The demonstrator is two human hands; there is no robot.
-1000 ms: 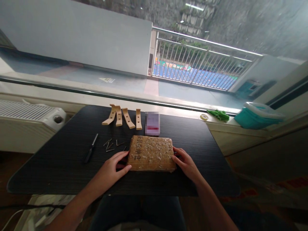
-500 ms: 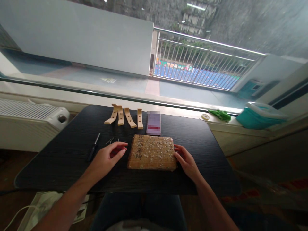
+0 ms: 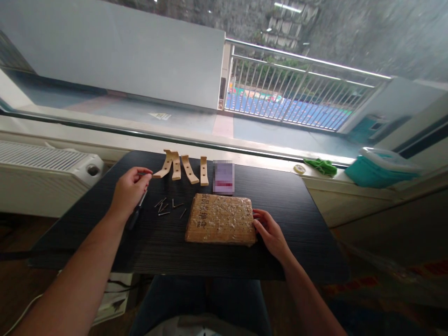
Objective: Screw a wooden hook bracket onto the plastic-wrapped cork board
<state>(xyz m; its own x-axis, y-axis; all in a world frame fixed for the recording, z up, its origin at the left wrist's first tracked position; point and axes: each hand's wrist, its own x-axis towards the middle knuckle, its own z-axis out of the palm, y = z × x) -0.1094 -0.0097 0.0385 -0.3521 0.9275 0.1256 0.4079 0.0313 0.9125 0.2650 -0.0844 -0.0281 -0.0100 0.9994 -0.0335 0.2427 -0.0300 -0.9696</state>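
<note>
A rectangular wooden board (image 3: 220,219) wrapped in clear film lies flat on the black table (image 3: 301,219). My right hand (image 3: 271,233) grips its right edge with curled fingers. My left hand (image 3: 130,189) hovers over the table's left part, thumb and forefinger pinched close together; what they hold, if anything, I cannot make out. Its fingertips are just left of several curved wooden pieces with holes (image 3: 182,169). A dark screwdriver (image 3: 137,211) lies partly under that hand, and several loose screws (image 3: 168,207) lie between it and the board.
A small blurred purple card (image 3: 223,177) stands behind the board. A white radiator (image 3: 45,161) is left of the table. On the window sill to the right are a tape roll (image 3: 298,169), a green cloth (image 3: 320,166) and a teal tub (image 3: 378,169).
My left hand left the board's left edge, passed over the screws and rose toward the far left, near the wooden pieces. My right hand stayed on the board.
</note>
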